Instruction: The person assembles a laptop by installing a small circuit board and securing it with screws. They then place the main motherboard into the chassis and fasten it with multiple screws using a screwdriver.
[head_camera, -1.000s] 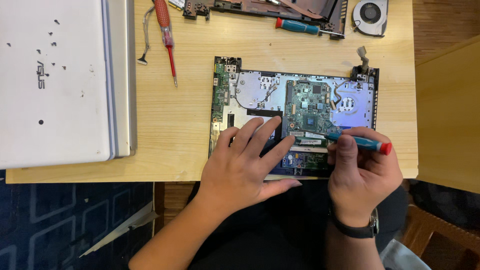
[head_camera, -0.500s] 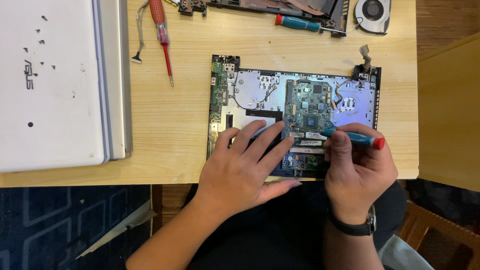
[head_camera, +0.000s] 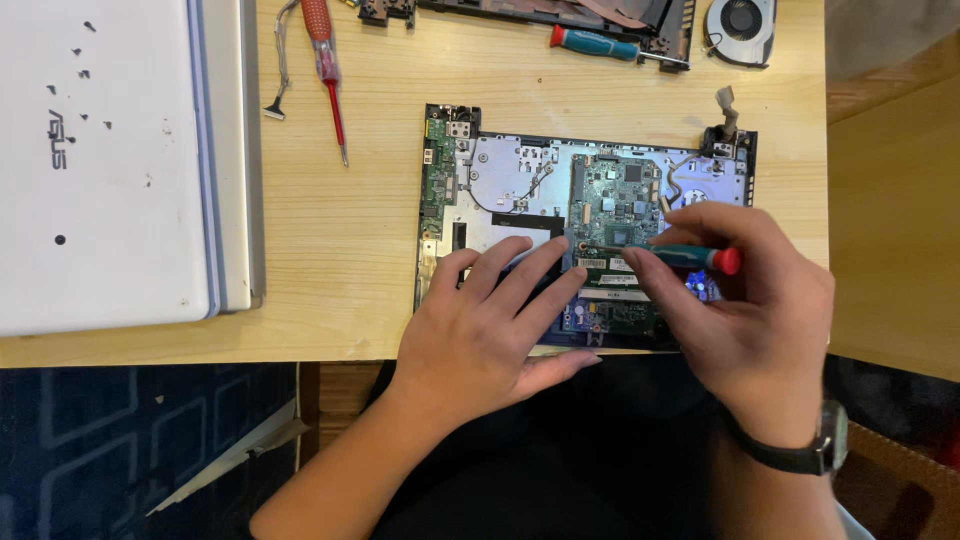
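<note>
Head view: screwdriver (head_camera: 690, 257), teal shaft with red cap, lies nearly level over the green board (head_camera: 618, 200) in the opened chassis (head_camera: 500, 165), tip toward 9 o'clock. Right hand (head_camera: 745, 300) fingers grasp it, apparently to steer the tip. Left hand (head_camera: 490, 320) lies flat, fingers spread and released, on the chassis at its near edge, likely to steady it. Chassis sits at the tabletop (head_camera: 340, 260) edge at 6 o'clock; bare wood at 9. White lid (head_camera: 110, 170) far at 9; red screwdriver (head_camera: 325, 70) at 11; fan (head_camera: 740, 22) at 1.
</note>
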